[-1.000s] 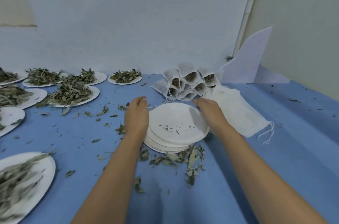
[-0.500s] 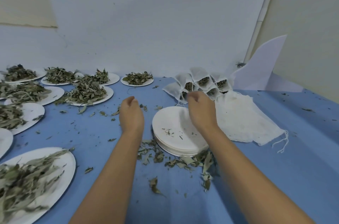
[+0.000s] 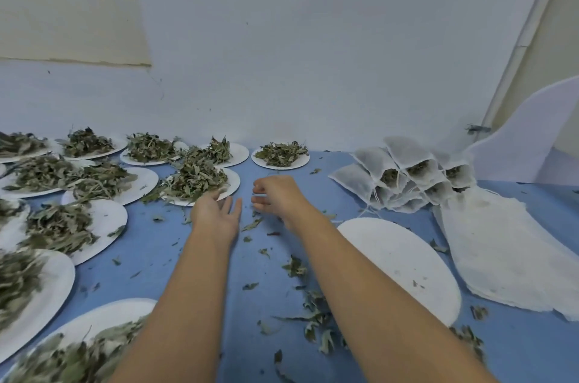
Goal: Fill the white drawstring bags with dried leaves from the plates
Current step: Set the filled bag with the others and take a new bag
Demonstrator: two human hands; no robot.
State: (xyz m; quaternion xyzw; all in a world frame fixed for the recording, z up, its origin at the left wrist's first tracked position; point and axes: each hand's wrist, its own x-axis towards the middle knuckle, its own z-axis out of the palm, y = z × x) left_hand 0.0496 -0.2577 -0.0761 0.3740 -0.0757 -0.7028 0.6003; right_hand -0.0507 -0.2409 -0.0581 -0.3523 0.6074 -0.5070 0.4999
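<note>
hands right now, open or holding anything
Left hand: open, fingers straight, by the rim of a leaf plate.
Right hand: fingers loosely curled, nothing visible in it.

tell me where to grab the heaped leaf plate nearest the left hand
Probably the bare right rim of the plate, coming in low from the near right, beside the left hand. The leaves heap at centre and spill over its left edge.
</note>
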